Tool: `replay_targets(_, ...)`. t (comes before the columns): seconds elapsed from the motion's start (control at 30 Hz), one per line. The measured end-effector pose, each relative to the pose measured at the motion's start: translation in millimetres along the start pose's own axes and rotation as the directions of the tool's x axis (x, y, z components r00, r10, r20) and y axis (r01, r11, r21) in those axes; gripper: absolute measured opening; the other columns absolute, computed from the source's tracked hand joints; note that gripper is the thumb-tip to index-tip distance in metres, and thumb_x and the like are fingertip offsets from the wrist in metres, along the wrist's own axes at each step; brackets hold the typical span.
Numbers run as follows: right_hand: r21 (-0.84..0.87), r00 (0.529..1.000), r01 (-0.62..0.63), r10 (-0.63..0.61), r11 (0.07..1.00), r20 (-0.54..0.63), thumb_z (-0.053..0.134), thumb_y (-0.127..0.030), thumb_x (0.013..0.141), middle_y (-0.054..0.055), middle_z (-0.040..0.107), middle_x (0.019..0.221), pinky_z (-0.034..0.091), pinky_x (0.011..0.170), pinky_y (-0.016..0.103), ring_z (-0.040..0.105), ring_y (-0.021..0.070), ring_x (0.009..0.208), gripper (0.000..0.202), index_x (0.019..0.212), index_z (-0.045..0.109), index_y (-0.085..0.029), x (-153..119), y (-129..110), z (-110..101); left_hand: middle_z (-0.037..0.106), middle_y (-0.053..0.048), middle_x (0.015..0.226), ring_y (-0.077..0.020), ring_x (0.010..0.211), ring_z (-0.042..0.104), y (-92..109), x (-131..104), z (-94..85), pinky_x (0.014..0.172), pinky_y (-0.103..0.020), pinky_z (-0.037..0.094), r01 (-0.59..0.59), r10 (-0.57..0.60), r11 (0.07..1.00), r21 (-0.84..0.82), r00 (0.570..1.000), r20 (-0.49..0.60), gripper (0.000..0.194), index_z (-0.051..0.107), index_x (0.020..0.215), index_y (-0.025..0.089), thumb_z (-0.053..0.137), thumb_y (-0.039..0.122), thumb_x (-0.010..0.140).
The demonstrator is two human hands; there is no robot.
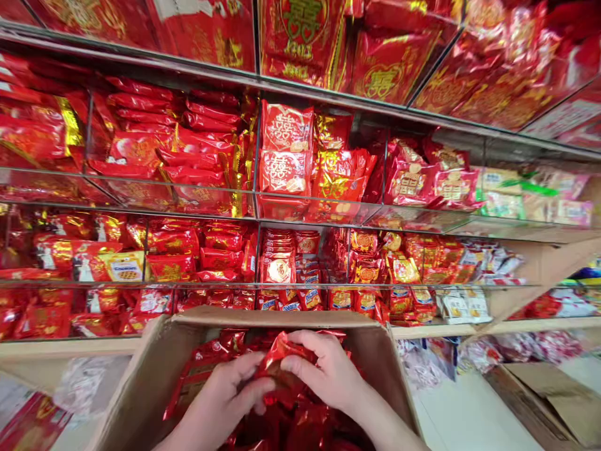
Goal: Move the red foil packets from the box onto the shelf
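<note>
Both hands are over an open cardboard box [141, 401] filled with red shiny packets [206, 369]. My right hand [323, 369] pinches a red packet [282, 347] between thumb and fingers near the middle of the box. On the packet's left side, my left hand [239, 388] has its thumb and fingers closed round the lower edge. More red packets lie beneath and between the hands, partly hidden by them.
Shelves with clear dividers [319, 213] rise behind the box, stacked with red and gold packets [286, 150]. White packets [464, 305] sit lower right. A flattened cardboard box [549, 401] lies on the floor at right, and a clear plastic bag [84, 385] at left.
</note>
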State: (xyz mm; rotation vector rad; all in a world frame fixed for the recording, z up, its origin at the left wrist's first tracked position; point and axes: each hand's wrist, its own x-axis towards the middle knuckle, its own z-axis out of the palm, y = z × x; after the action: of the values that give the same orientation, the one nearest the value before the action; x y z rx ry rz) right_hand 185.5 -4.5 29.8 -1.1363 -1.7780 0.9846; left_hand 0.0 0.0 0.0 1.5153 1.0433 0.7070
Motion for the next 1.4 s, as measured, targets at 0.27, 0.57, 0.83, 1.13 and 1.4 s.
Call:
replay_targets(0.27, 0.206, 0.992, -0.101, 0.114, 0.973, -0.055, 0.044, -0.043, 0.084, -0.005, 0.038, 0.059, 0.033, 0.053, 0.021, 0.036, 0.0090, 0.056, 0.030, 0.067, 0.042, -0.019, 0, 14, 17, 0.049, 0.007, 0.049, -0.0096, 0.048, 0.047, -1, -3, -4.2, 0.047, -0.018, 0.039, -0.093, 0.133, 0.989, 0.117, 0.902, -0.410, 0.027, 0.055, 0.057, 0.020, 0.056, 0.043, 0.071)
replay_targets(0.57, 0.377, 0.989, -0.074, 0.117, 0.923, -0.091, 0.045, -0.041, 0.084, -0.001, 0.052, 0.075, 0.041, 0.066, 0.024, 0.049, 0.0126, 0.071, 0.022, 0.085, 0.050, -0.019, -3, 10, 32, 0.056, 0.006, 0.058, -0.0132, 0.056, 0.053, 1, -7, 9.3, 0.056, -0.019, 0.044, -0.084, 0.228, 0.960, 0.267, 0.787, -0.573, 0.021, 0.050, 0.069, 0.025, 0.045, 0.043, 0.078)
replay_targets(0.83, 0.201, 0.995, 0.025, -0.005, 0.979, -0.102, 0.059, -0.034, 0.074, 0.000, 0.059, 0.079, 0.044, 0.067, 0.026, 0.055, 0.0135, 0.073, 0.018, 0.083, 0.053, -0.019, 28, -22, -17, 0.040, 0.011, 0.035, -0.0116, 0.031, 0.039, 6, -11, 5.1, 0.034, -0.020, 0.036, -0.129, 0.094, 0.991, -0.017, 0.805, -0.586, 0.035, 0.050, 0.093, 0.024, 0.040, 0.054, 0.078)
replay_targets(1.13, -0.012, 0.972, -0.138, 0.133, 0.990, -0.194, 0.065, -0.030, 0.063, -0.001, 0.061, 0.074, 0.046, 0.065, 0.027, 0.059, 0.0147, 0.069, 0.025, 0.081, 0.052, -0.018, 142, 27, -58, 0.041, 0.012, 0.037, -0.0089, 0.034, 0.039, 0, -9, 16.3, 0.040, -0.019, 0.036, -0.104, 0.047, 0.990, -0.096, 0.882, -0.469, 0.030, 0.048, 0.092, 0.023, 0.042, 0.049, 0.079)
replay_targets(1.4, -0.351, 0.956, -0.292, 0.255, 0.890, -0.148, 0.069, -0.029, 0.060, 0.005, 0.061, 0.089, 0.045, 0.070, 0.031, 0.059, 0.0202, 0.083, 0.034, 0.089, 0.055, -0.019, 172, 42, -31, 0.034, 0.012, 0.043, -0.0080, 0.035, 0.037, -13, -6, 18.8, 0.036, -0.018, 0.033, -0.092, 0.060, 0.994, -0.052, 0.892, -0.447, 0.023, 0.050, 0.085, 0.024, 0.047, 0.045, 0.077)
